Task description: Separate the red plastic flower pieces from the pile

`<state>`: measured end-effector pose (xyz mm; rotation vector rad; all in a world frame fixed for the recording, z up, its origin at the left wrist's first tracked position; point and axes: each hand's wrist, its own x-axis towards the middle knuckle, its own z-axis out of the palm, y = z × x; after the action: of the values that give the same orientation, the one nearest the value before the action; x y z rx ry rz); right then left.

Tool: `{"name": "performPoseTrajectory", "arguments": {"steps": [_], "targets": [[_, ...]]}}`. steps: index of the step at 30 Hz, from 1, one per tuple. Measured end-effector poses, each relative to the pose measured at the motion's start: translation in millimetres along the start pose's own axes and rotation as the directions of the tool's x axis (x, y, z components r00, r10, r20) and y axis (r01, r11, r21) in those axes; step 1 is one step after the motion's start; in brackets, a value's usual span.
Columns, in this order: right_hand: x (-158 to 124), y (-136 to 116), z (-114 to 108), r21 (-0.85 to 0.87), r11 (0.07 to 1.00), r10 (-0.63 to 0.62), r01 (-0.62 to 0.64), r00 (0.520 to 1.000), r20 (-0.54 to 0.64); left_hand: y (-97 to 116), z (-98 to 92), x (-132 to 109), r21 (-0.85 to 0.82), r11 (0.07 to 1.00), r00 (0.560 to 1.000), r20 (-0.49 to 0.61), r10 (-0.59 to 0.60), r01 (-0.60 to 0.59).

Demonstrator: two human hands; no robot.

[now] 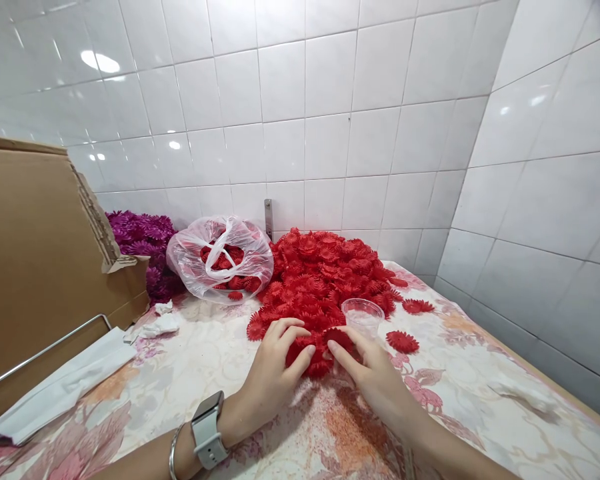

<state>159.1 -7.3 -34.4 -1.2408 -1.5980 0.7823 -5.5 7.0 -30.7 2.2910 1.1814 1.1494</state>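
A large heap of red artificial flower heads (325, 267) lies on the table against the wall. At its near edge, my left hand (280, 353) rests with fingers curved and the thumb apart, touching the flowers and gripping none that I can see. My right hand (373, 367) pinches one darker red flower head (339, 339) between thumb and fingers, with its underside partly turned to me. Just behind the right hand stands a clear plastic cup (363, 313), its lower part hidden. To the right, a loose red flower head (403, 341) lies on the cloth.
A knotted clear plastic bag (220, 260) of red flowers sits left of the heap, with purple flowers (143, 233) behind it. At left stands a cardboard box (40, 227). Crumpled tissue (155, 327) lies on the floral tablecloth (190, 373). Tiled walls (330, 147) close off back and right.
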Motion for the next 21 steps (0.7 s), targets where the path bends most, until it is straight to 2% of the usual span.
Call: {"name": "performPoseTrajectory", "arguments": {"steps": [4, 8, 16, 21], "targets": [[1.0, 2.6, 2.1, 0.177, 0.98, 0.078, -0.093, 0.993, 0.09, 2.5, -0.9, -0.1, -0.02, 1.0, 1.0, -0.005, 0.011, -0.012], [1.4, 1.1, 2.1, 0.322, 0.937, 0.094, -0.138, 0.984, 0.148, 4.9, -1.9, 0.2, -0.025, 1.0, 1.0, -0.013, 0.011, -0.011], [0.5, -6.3, -0.1, 0.363, 0.918, 0.108, -0.157, 0.982, 0.153, 2.2, -0.9, 0.4, -0.04, 0.999, 1.0, -0.022, 0.017, -0.018], [1.2, -3.2, -0.5, 0.346, 0.92, 0.139, -0.182, 0.979, 0.146, 3.2, -0.5, -3.5, -0.023, 0.999, 0.999, 0.009, 0.033, -0.032]]}}
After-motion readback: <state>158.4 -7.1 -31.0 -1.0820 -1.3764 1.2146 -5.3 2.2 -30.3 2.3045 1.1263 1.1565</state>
